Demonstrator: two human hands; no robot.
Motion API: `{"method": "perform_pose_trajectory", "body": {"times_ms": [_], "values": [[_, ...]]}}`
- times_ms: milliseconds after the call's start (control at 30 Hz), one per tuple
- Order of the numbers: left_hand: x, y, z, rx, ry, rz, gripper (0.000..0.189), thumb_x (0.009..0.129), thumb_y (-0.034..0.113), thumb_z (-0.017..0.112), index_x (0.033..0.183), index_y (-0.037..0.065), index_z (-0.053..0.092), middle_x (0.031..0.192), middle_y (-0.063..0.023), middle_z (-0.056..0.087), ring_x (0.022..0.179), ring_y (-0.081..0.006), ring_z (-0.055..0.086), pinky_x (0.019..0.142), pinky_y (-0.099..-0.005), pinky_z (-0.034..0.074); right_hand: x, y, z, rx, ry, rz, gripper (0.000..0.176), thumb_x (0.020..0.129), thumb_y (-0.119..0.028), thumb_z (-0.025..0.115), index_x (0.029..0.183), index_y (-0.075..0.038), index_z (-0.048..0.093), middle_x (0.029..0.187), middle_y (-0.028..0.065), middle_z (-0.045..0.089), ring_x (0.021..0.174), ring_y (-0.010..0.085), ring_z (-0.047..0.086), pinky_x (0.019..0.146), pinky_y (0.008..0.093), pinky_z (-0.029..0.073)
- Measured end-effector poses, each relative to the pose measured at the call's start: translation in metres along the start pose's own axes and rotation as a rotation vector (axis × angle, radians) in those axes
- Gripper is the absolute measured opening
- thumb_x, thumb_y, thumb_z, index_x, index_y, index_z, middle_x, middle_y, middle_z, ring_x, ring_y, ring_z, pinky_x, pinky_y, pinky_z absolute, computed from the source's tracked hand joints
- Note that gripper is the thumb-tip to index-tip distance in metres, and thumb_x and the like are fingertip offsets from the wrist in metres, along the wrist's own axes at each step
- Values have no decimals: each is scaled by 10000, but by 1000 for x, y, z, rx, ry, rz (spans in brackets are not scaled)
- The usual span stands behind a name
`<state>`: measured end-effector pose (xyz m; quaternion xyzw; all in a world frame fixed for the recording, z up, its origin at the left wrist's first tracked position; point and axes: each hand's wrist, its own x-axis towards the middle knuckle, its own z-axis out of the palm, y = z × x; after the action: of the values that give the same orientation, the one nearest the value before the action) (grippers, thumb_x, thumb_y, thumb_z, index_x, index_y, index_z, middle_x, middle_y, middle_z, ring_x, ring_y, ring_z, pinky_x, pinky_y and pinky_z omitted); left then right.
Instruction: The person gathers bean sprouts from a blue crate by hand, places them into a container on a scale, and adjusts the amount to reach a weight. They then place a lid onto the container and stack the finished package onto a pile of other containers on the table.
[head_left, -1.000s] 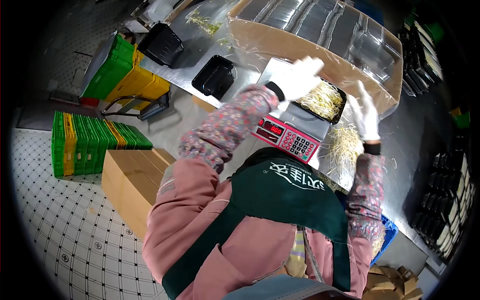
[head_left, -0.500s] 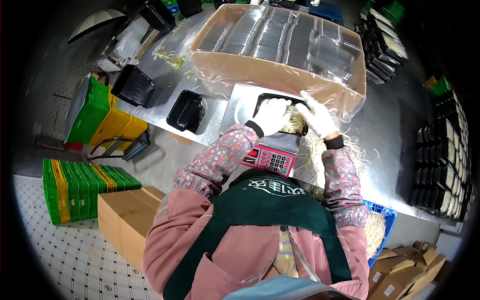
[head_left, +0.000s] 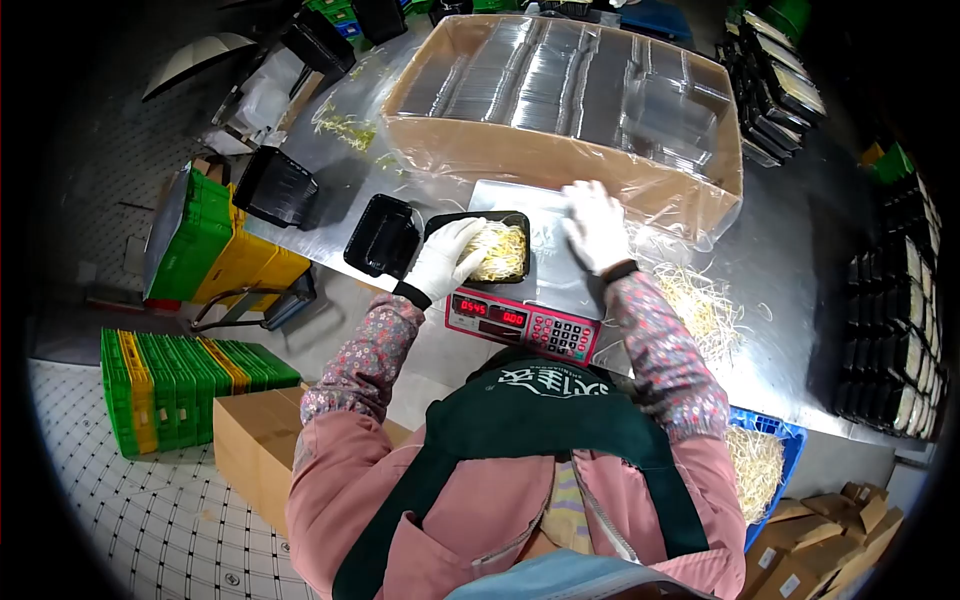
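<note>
My left hand, in a white glove, grips the left side of a black tray holding bean sprouts. That tray sits at the left of the scale plate, above the red keypad panel with lit digits. My right hand, also gloved, is over the right part of the plate with nothing visible in it; its fingers point away from me and are partly spread. An empty black tray lies just left of the sprout tray.
A large carton of clear plastic lids stands behind the scale. Loose sprouts lie to the right, above a blue crate. Stacked filled trays line the right edge. Another black tray is at the table's left edge.
The sprout tray has moved left across the scale with my left hand. My right hand has come away from the tray and shifted slightly left. The scale's display now shows in full.
</note>
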<state>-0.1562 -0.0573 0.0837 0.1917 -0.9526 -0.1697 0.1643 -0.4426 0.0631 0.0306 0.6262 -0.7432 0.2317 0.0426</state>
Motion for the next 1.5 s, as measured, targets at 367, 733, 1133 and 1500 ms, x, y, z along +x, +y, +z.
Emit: {"method": "perform_pose_trajectory", "body": {"times_ms": [367,733,1133,1500], "values": [[-3,-21,9,84,135,-103,511,921,274,619,1351,14,524,1295,-213,582,1207,-375,546,1039,-445,428,-36,67,22,-272,-2,329,664,948,-449,539,1475,-61,420,1552,198,364,1470,411,247,1179,601,151],[98,-15,57,116,137,-1,567,947,366,556,1378,4,487,1322,-175,561,1209,-348,524,1032,-466,400,-82,-110,18,158,-264,-430,748,883,-499,611,1475,-88,409,1545,135,382,1470,301,288,1177,528,233],[80,85,77,48,-68,163,625,937,363,571,1428,3,432,1378,-211,504,1275,-364,466,1102,-481,333,-79,11,-112,84,-154,119,624,840,-393,692,1389,-138,541,1588,176,305,1495,391,185,1192,556,173],[80,90,70,-56,-125,113,729,886,416,638,1442,0,416,1405,-211,488,1308,-364,447,1115,-472,323,-62,29,-151,-20,20,-56,121,781,-211,745,720,-113,709,1503,51,471,1481,329,255,1197,539,209]]}}
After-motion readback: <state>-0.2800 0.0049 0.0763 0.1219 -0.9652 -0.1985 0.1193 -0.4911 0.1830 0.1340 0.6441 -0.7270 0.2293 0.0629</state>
